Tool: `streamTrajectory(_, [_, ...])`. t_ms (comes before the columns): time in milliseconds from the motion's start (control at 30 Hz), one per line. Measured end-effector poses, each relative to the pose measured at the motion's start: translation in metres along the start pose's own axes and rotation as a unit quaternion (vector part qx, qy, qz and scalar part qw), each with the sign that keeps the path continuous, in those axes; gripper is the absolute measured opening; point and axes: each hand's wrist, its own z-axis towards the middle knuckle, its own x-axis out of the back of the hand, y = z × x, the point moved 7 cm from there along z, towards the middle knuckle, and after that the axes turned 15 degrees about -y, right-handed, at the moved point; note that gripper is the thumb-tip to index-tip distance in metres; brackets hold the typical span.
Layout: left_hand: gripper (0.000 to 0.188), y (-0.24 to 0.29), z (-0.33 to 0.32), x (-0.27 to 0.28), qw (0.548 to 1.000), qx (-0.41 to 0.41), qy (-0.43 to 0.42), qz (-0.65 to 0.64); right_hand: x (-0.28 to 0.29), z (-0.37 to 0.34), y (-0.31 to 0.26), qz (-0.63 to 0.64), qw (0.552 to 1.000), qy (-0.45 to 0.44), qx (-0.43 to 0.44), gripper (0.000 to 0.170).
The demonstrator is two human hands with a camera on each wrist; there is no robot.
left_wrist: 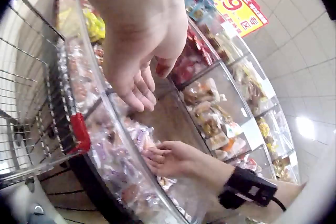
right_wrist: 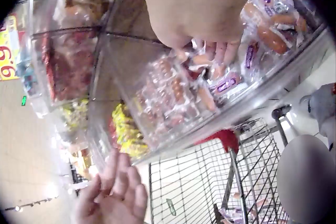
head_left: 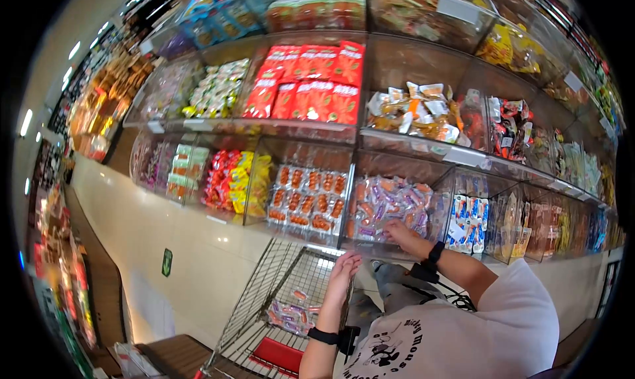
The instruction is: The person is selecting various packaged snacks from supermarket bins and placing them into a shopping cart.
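Note:
Purple-and-clear wrapped sausage packets [head_left: 390, 197] fill a clear bin in the lower shelf row. My right hand [head_left: 405, 237] reaches over that bin's front edge, its fingertips at the packets [right_wrist: 227, 84]; whether it grips one is hidden. My left hand [head_left: 345, 268] hangs above the cart's edge near the bin corner, palm up with loosely bent fingers and nothing in it; the right wrist view also shows this left hand [right_wrist: 118, 198]. Similar packets [head_left: 291, 316] lie in the metal shopping cart [head_left: 248, 299].
Clear bins hold red bags [head_left: 307, 101], brown packs [head_left: 307, 197] and blue-white packs [head_left: 468, 220]. Shelf dividers and front rims [head_left: 456, 155] stand between bins. The cart's red panel [head_left: 278, 356] is near my body. Tiled floor [head_left: 126, 213] lies to the left, beyond the cart.

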Motion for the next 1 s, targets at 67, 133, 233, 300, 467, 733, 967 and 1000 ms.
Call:
streamTrajectory(67, [0.027, -0.003, 0.037, -0.01, 1.0, 0.027, -0.011, 0.006, 0.022, 0.018, 0.0, -0.007, 1.0, 0.011, 0.021, 0.024])
streamTrajectory(133, [0.027, -0.004, 0.07, -0.015, 0.999, 0.051, 0.007, 0.008, 0.043, 0.046, 0.001, -0.071, 0.992, 0.059, 0.089, 0.03])
streamTrajectory(233, [0.026, -0.017, 0.116, -0.008, 0.996, 0.072, 0.05, 0.008, 0.051, 0.065, -0.024, -0.28, 0.937, 0.128, 0.163, 0.046])
streamTrajectory(300, [0.026, -0.028, 0.148, 0.001, 0.992, 0.095, 0.081, 0.017, 0.051, 0.085, -0.03, -0.293, 0.943, 0.091, 0.131, 0.049])
streamTrajectory(467, [0.024, -0.036, 0.214, 0.036, 0.964, 0.005, 0.087, 0.253, 0.056, 0.113, -0.035, -0.25, 0.958, 0.064, 0.126, 0.056])
streamTrajectory(733, [0.036, -0.086, 0.284, 0.096, 0.953, 0.102, 0.1, 0.268, 0.045, 0.172, 0.049, -0.072, 0.996, -0.016, 0.053, 0.054])
streamTrajectory(967, [0.055, -0.121, 0.306, 0.136, 0.834, 0.257, 0.037, 0.487, 0.034, 0.152, 0.029, -0.049, 0.993, -0.104, 0.025, 0.021])
streamTrajectory(1000, [0.055, -0.114, 0.305, 0.128, 0.787, 0.227, 0.051, 0.571, 0.034, 0.154, 0.033, -0.077, 0.992, -0.097, 0.016, 0.02])
